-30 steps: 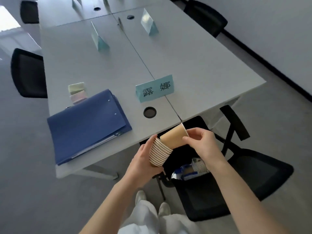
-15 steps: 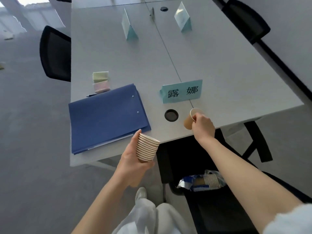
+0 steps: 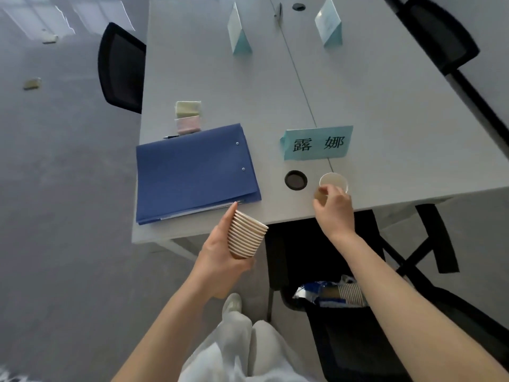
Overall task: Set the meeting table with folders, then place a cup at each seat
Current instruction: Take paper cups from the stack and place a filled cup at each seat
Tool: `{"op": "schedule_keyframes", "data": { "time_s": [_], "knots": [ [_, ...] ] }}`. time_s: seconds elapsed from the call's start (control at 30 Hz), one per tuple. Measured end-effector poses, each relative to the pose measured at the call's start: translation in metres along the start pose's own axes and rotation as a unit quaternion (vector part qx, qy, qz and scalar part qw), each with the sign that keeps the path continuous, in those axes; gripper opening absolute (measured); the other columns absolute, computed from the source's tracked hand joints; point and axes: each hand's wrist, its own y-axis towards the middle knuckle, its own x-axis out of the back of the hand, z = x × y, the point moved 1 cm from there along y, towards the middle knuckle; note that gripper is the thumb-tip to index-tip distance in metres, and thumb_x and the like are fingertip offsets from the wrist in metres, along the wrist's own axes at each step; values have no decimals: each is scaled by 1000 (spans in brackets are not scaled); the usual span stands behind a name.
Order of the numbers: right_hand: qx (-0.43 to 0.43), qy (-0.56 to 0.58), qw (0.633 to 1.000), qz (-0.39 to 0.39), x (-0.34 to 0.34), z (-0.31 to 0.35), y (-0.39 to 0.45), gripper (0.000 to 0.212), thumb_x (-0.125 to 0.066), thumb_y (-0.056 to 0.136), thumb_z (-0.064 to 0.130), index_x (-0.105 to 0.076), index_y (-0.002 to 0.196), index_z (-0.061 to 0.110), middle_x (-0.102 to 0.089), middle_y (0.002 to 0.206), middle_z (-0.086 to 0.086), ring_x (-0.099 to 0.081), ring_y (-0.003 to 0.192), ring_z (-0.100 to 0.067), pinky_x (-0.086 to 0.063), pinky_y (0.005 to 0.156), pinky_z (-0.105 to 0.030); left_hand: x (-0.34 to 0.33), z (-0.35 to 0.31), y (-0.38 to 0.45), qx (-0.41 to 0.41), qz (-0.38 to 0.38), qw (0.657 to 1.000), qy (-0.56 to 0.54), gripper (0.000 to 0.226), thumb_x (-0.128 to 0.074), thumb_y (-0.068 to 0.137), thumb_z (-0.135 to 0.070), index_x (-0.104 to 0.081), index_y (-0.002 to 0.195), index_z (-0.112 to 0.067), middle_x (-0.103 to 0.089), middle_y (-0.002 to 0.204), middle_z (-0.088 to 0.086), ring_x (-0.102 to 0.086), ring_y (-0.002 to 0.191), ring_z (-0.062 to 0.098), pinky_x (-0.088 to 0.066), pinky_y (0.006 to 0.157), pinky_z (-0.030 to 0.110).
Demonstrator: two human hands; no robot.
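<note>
Paper cup [image 3: 333, 183] pinched by right hand [image 3: 334, 209], left hand [image 3: 220, 255] gripping cup stack [image 3: 246, 234]

One folder stack [image 3: 192, 172], one loose cup [image 3: 333, 183], three name cards [image 3: 316, 143], three chairs [image 3: 121, 67].

Near edge: folders [image 3: 192, 172] fill the 9 o'clock side; grommet [image 3: 295, 180] and cup [image 3: 333, 182] sit close together at centre.
Centre: name card [image 3: 316, 143] stands at 12 o'clock from the cup.
Right: bare table [image 3: 413, 133] toward 2 o'clock.
Far: two tent cards [image 3: 239, 34] at 12 o'clock, bare strip between.
Below: chair [image 3: 358, 340] at 6 o'clock.
</note>
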Motion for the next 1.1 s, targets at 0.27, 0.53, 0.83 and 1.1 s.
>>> {"op": "schedule_keyframes", "data": {
  "time_s": [0.27, 0.53, 0.83, 1.1],
  "knots": [
    [71, 208, 954, 203, 11, 88, -109, 14, -62, 90, 24, -68, 103, 24, -69, 93, 14, -65, 87, 2, -50, 74, -9, 7, 20, -44, 10, -46, 999, 26, 113, -82, 66, -22, -9, 146, -56, -51, 121, -9, -55, 105, 8, -54, 89, 33],
    [132, 155, 921, 333, -23, 164, -153, 19, -64, 89, 16, -69, 107, 21, -71, 99, 10, -65, 93, -2, -55, 86, -23, 76, 61, -80, -1, -68, 998, 19, 107, -79, 60, -24, -19, 143, -57, -55, 119, -11, -59, 99, 12, -58, 79, 36],
    [194, 141, 891, 385, -111, 323, -180, 20, -67, 86, 13, -71, 106, 15, -68, 94, 8, -65, 84, 1, -50, 73, -7, 245, 135, -94, 34, -85, 996, 21, 100, -76, 56, -24, -27, 136, -58, -56, 109, -18, -59, 90, 7, -56, 77, 35],
    [172, 170, 895, 375, -181, 430, -187, 19, -70, 83, 11, -73, 102, 14, -74, 98, 2, -69, 88, -3, -54, 82, -15, 362, 186, -83, 38, -91, 995, 9, 96, -75, 55, -28, -29, 134, -58, -57, 108, -15, -59, 90, 12, -56, 77, 37]
  ]
}}
